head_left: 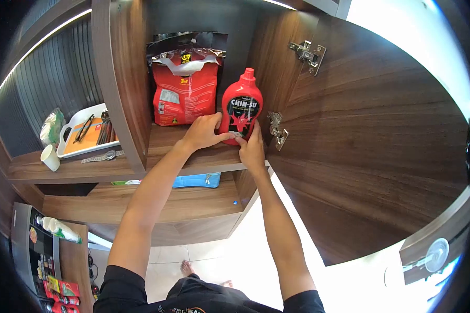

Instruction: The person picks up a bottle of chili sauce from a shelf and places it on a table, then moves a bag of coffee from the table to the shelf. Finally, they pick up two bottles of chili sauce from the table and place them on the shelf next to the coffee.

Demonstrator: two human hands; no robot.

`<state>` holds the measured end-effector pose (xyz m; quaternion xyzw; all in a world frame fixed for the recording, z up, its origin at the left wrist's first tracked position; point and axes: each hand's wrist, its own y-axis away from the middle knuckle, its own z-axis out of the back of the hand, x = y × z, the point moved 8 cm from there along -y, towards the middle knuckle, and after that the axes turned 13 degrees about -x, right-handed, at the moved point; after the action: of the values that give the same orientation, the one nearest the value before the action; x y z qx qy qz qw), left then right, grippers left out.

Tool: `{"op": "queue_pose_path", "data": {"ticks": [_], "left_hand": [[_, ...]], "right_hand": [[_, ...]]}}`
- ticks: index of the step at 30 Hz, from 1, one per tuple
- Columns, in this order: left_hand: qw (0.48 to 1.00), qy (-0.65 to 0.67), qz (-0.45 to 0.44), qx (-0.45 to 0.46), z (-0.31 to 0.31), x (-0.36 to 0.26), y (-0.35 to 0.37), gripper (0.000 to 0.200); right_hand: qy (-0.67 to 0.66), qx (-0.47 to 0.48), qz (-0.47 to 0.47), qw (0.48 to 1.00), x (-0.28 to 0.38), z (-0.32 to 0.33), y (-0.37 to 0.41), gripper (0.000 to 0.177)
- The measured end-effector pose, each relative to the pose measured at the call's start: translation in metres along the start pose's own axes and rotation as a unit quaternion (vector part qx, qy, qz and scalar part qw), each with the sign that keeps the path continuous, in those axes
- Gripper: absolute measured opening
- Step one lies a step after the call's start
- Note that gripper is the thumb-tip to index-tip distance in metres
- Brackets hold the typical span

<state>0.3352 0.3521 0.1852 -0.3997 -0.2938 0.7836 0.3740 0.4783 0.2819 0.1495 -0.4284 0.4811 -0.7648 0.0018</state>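
Observation:
A red CHIN-SU bottle (241, 107) stands upright on the wooden cabinet shelf (175, 148), near its right wall. My left hand (206, 133) grips the lower left side of the bottle, thumb across its front. On the other side, my right hand (252, 151) holds the lower right, its thumb close to the left one at the label's bottom. Behind and to the left of the bottle, a red G7 3in1 bag (185, 94) stands with its top torn open.
The cabinet door (371, 130) hangs open at the right on metal hinges (309, 56). Left of the divider are a white tray (70, 148) with glasses, a paper cup (50, 157) and a watch (110, 155). A blue packet (197, 180) lies on the lower shelf.

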Motion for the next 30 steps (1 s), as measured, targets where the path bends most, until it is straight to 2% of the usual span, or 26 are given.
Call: {"op": "queue_pose_path", "data": {"ticks": [2,5,8,16,18,22,24,25,26,28,30], "left_hand": [[0.997,-0.035,-0.062,-0.019,0.001,-0.010,-0.002,0.055],[0.992,-0.032,-0.101,-0.067,0.002,-0.010,0.002,0.055],[0.990,-0.032,-0.104,-0.095,0.007,-0.014,0.005,0.055],[0.995,-0.032,-0.073,-0.061,0.003,-0.010,0.006,0.043],[0.994,0.010,-0.074,-0.083,0.005,-0.008,0.007,0.038],[0.994,0.029,-0.080,-0.065,0.002,-0.008,0.008,0.031],[0.994,0.013,-0.084,-0.063,-0.001,-0.007,0.008,0.029],[0.994,0.000,-0.092,-0.058,-0.002,-0.006,0.009,0.027],[0.994,-0.004,-0.089,-0.056,-0.002,-0.004,0.010,0.027],[0.991,-0.034,-0.113,-0.061,-0.003,-0.007,0.011,0.024],[0.991,-0.039,-0.109,-0.063,-0.004,-0.006,0.011,0.023]], "right_hand": [[0.021,-0.006,0.017,1.000,0.003,0.003,0.001,0.078],[0.085,0.009,0.048,0.995,0.004,-0.001,0.005,0.093],[0.088,0.015,0.046,0.995,0.007,0.000,0.004,0.092],[0.092,-0.026,-0.018,0.995,0.011,0.006,0.003,0.092],[0.103,-0.037,-0.005,0.994,0.014,0.006,0.004,0.089],[0.134,-0.052,0.005,0.990,0.022,0.006,0.004,0.080],[0.180,-0.038,-0.048,0.982,0.018,0.006,0.006,0.076],[0.199,-0.051,-0.006,0.979,0.023,0.007,0.005,0.068],[0.196,-0.048,-0.008,0.979,0.024,0.006,0.004,0.068],[0.283,0.011,-0.033,0.958,0.018,0.002,-0.001,0.063],[0.302,0.010,-0.007,0.953,0.022,0.004,-0.009,0.061]]}}
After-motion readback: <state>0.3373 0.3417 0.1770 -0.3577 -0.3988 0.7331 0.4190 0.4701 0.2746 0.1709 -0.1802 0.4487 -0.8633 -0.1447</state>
